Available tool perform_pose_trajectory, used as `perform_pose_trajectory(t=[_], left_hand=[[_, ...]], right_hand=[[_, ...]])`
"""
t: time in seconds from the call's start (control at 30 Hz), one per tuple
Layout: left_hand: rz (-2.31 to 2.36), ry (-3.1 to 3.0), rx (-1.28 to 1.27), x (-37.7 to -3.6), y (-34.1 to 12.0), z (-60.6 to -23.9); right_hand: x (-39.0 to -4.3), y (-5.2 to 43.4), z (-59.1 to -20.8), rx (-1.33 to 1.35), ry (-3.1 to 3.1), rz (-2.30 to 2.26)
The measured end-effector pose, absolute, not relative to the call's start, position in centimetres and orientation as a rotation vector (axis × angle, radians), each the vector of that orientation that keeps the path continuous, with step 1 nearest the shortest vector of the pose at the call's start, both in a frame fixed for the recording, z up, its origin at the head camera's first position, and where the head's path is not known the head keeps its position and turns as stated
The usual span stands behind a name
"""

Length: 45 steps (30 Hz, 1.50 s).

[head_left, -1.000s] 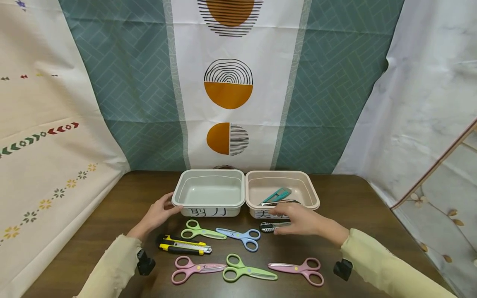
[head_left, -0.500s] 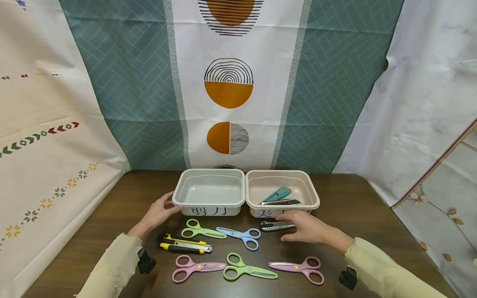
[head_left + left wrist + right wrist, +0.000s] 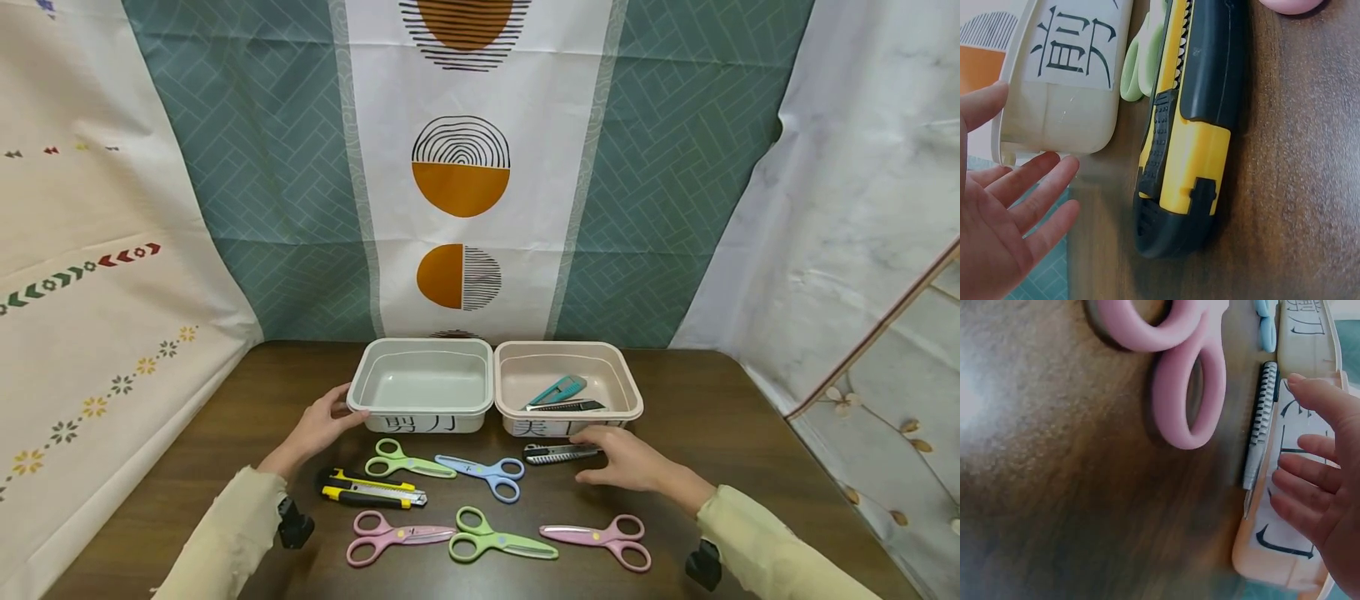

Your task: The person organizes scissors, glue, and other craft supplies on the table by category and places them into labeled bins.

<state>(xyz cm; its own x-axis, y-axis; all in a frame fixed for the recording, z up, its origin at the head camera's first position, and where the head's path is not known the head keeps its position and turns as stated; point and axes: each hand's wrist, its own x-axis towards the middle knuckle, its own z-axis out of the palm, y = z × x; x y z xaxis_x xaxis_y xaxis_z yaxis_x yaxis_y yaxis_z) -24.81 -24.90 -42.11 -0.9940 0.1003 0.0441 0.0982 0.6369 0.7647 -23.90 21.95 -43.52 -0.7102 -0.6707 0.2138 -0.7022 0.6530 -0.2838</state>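
My left hand (image 3: 324,423) rests open against the front left corner of the pale grey bin (image 3: 360,392); in the left wrist view its straight fingers (image 3: 1035,200) lie beside that bin (image 3: 1060,112). My right hand (image 3: 622,458) lies open and palm down on the table. Its fingertips are by the right end of a grey utility knife (image 3: 557,453) in front of the pink bin (image 3: 630,398). The right wrist view shows the fingers (image 3: 1316,481) beside that knife (image 3: 1260,425), not holding it. A teal knife (image 3: 559,390) and a dark knife (image 3: 572,407) lie inside the pink bin.
On the dark wood table (image 3: 720,417) lie a yellow-black utility knife (image 3: 367,491), green scissors (image 3: 405,461), blue scissors (image 3: 483,472), pink scissors (image 3: 386,535), a second green pair (image 3: 497,543) and a second pink pair (image 3: 600,537). Patterned cloth hangs behind.
My right hand has drawn back to the right, off the grey utility knife, which stays on the table. The left hand has not moved.
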Motion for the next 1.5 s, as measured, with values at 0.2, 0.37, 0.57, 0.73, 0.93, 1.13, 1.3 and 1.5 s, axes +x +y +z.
perform_pose_trajectory(t=[0.2, 0.37, 0.57, 0.73, 0.93, 1.13, 1.3, 1.5], left_hand=[[1.322, 2.84, 0.174, -24.9, -25.0, -42.0], [1.327, 2.834, 0.171, -24.9, -24.9, -41.9], [1.318, 2.838, 0.171, -24.9, -24.9, -42.1], [1.324, 2.832, 0.173, -24.8, -24.9, -42.0], [1.318, 2.833, 0.171, -24.8, -24.9, -42.0], [1.311, 2.833, 0.168, -24.8, -25.0, -42.1], [1.314, 2.834, 0.162, -24.8, -25.0, -42.2], [1.328, 2.829, 0.159, -24.9, -24.9, -42.3]], right_hand=[[-24.2, 22.3, -44.0, 1.12, -2.778, 0.527], [-24.4, 22.5, -44.6, 1.124, -2.777, 0.532], [-24.6, 22.6, -44.9, 1.184, -2.734, 0.53], [-24.8, 22.6, -44.9, 1.222, -2.695, 0.541], [-24.9, 22.5, -45.2, 1.237, -2.681, 0.588], [-24.9, 22.4, -45.6, 1.257, -2.684, 0.66], [-24.9, 22.4, -45.7, 1.259, -2.696, 0.684], [-24.5, 22.3, -45.3, 1.307, -2.678, 0.659]])
